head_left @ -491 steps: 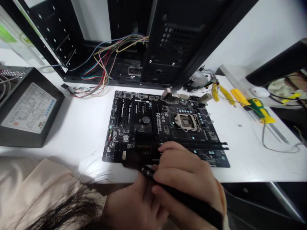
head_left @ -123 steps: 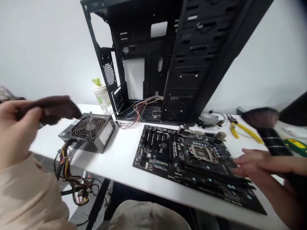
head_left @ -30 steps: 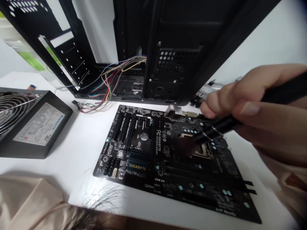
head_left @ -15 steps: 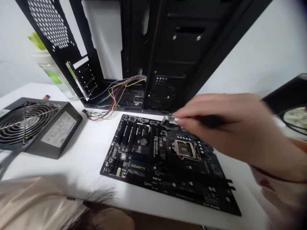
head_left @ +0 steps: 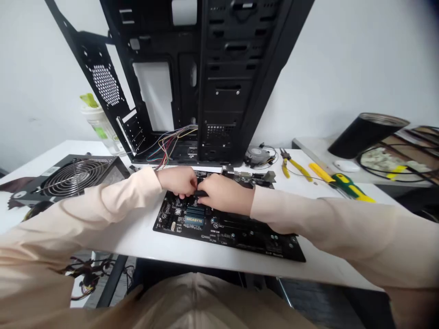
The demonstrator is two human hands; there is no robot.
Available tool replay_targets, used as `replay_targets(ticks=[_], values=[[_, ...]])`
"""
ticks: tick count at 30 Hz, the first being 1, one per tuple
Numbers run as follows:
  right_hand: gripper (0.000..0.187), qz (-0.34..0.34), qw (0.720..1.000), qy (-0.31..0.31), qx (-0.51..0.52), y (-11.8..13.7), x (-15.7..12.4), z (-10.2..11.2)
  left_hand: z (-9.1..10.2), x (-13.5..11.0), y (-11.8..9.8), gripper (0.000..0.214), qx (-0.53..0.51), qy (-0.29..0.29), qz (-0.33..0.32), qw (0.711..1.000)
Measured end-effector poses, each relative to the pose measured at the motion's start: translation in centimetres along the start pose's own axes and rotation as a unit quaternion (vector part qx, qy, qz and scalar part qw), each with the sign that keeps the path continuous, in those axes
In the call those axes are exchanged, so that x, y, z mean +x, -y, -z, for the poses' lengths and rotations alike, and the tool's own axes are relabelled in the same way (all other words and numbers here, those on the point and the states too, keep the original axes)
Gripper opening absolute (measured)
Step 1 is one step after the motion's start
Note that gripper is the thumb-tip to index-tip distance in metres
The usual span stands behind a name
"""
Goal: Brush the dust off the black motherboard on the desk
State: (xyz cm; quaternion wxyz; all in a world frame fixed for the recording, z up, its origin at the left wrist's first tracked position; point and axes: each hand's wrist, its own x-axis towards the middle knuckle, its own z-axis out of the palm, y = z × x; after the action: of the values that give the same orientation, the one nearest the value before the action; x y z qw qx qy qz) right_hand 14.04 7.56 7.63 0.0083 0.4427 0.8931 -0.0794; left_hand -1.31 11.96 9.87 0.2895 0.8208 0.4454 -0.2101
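Fig.: I read right hand (head_left: 224, 194) pinching black handle (head_left: 201, 193) above motherboard (head_left: 226, 240); left hand (head_left: 178, 181) curled beside it, grip unclear. Board lies flat near front edge of white desk (head_left: 137, 240).

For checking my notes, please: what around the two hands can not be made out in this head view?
Tip of the black tool: hidden in the head view by the left hand and right hand.
CPU socket: hidden in the head view by the right hand.
Small print on the motherboard: too small to read in the head view.
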Motion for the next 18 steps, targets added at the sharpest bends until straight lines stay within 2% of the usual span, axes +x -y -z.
replay_targets(ticks=[18], values=[[0.026, -0.011, 0.999, 0.005, 0.03, -0.8, 0.7, -0.2, 1.5, 1.9, -1.2, 0.032, -0.034, 0.112, 0.059, 0.991]])
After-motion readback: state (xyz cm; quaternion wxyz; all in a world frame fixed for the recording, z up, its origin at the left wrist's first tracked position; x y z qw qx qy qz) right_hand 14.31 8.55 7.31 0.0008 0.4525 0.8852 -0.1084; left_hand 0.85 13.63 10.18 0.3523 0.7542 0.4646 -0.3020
